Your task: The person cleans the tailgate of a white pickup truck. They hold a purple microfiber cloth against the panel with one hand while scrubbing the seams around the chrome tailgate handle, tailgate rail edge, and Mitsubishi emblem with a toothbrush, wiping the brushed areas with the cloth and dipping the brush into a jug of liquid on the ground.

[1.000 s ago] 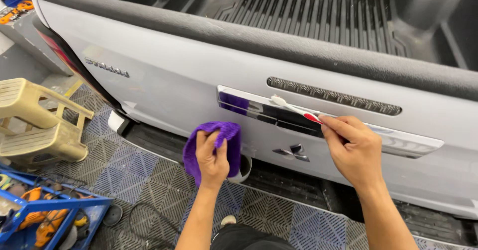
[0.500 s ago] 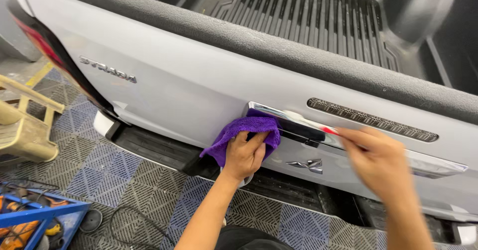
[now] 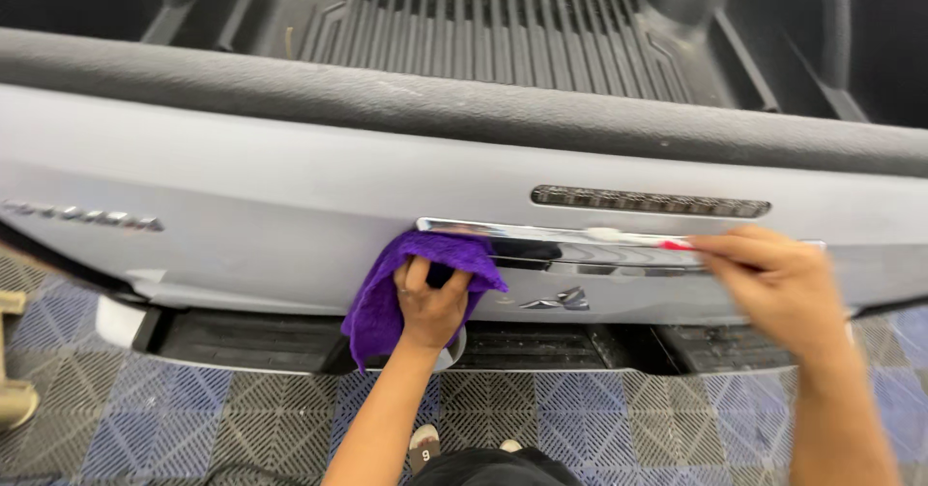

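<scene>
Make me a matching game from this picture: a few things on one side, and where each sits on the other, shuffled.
Things:
1. purple cloth
2. small brush
3. ribbed black liner
4. grid floor tiles

Places:
A. inside the truck bed, at the top of the view
B. under the left hand, pressed against the tailgate by the chrome handle strip's left end
C. below the bumper, underfoot
D. held by the right hand, lying along the chrome handle strip

Pairs: 1-B, 2-D, 3-A, 4-C
</scene>
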